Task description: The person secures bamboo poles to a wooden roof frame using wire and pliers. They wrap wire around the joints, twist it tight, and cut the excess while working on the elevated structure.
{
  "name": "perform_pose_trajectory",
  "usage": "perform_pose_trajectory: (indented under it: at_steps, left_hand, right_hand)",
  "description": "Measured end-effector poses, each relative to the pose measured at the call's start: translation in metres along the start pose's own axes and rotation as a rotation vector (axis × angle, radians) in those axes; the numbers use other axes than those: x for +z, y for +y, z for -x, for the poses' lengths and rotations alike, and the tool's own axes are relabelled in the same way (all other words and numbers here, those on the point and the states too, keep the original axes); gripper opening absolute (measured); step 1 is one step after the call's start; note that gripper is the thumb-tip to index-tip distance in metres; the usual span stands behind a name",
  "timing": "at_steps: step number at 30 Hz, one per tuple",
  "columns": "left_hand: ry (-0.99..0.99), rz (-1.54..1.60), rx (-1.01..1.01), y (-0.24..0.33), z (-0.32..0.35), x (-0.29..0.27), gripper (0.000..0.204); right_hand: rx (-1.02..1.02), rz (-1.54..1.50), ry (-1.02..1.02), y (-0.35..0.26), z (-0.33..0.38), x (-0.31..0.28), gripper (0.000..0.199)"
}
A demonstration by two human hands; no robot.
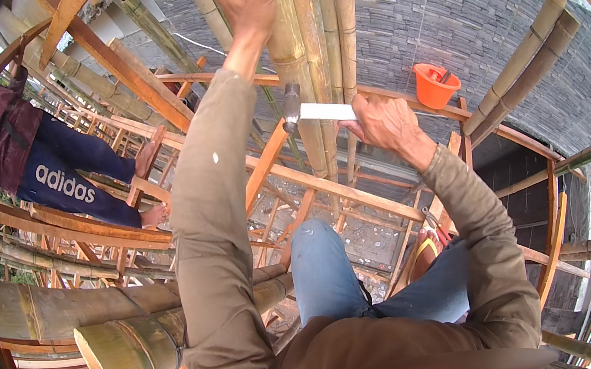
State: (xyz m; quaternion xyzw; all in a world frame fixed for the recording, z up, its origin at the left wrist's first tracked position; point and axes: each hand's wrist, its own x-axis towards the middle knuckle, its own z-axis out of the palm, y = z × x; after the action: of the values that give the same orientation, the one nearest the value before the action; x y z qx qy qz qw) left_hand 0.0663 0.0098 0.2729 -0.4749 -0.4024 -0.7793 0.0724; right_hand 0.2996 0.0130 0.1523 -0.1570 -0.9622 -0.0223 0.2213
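The left hand [249,0] is raised high at the top of the view, its arm in a long tan-brown sleeve stretched almost straight up from the lower edge. The fingers curl around the upright bundle of thick yellow-green bamboo poles [307,48], with the wrist bent slightly and the back of the hand facing the camera — a closed hold on the pole at the bundle's left side.

The right hand [385,124] sits lower and to the right, its forearm coming up from the lower right with the elbow bent. It is clenched in a fist around the pale, flat handle of a hammer with a dark metal head [316,111]. The hammer lies nearly level, the handle pointing right into the fist and the head at the left end, touching or just beside the face of the bamboo bundle; which of the two cannot be told.

Below the hands a knee in blue jeans [322,270] shows above a lattice of reddish-brown wooden beams [356,191]. A thick cut bamboo trunk [130,348] lies across the lower left. An orange plastic bucket [435,84] stands on a beam to the right of the hammer, near a grey stone-tiled wall [437,9]. At the left another person in dark blue trousers [78,179] stands barefoot on the beams — well apart from both hands.
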Motion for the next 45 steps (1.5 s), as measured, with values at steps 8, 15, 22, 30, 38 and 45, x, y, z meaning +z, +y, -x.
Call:
perform_pose_trajectory:
  at_steps: [8, 15, 22, 30, 38, 45]
  left_hand:
    - [0.008, -0.015, 0.017, 0.002, -0.003, -0.002, 0.047]
    - [0.053, -0.041, 0.025, -0.012, -0.003, 0.000, 0.046]
    - [0.006, -0.056, 0.032, -0.009, 0.000, -0.002, 0.045]
    - [0.050, -0.089, 0.084, -0.019, -0.001, -0.001, 0.047]
    - [0.087, -0.114, 0.080, -0.037, -0.002, -0.003, 0.040]
    - [0.094, -0.105, 0.172, -0.045, -0.008, -0.007, 0.047]
  right_hand:
    - [-0.651, -0.211, 0.215, -0.008, 0.042, 0.030, 0.051]
    - [0.026, -0.107, -0.192, 0.007, 0.029, 0.011, 0.050]
    - [-0.082, 0.005, 0.046, 0.014, 0.021, 0.025, 0.051]
    - [-0.433, -0.125, 0.114, -0.012, 0.029, 0.005, 0.055]
    - [-0.356, -0.117, 0.002, 0.000, 0.034, 0.024, 0.056]
    - [-0.099, -0.064, -0.025, 0.022, 0.023, 0.035, 0.053]
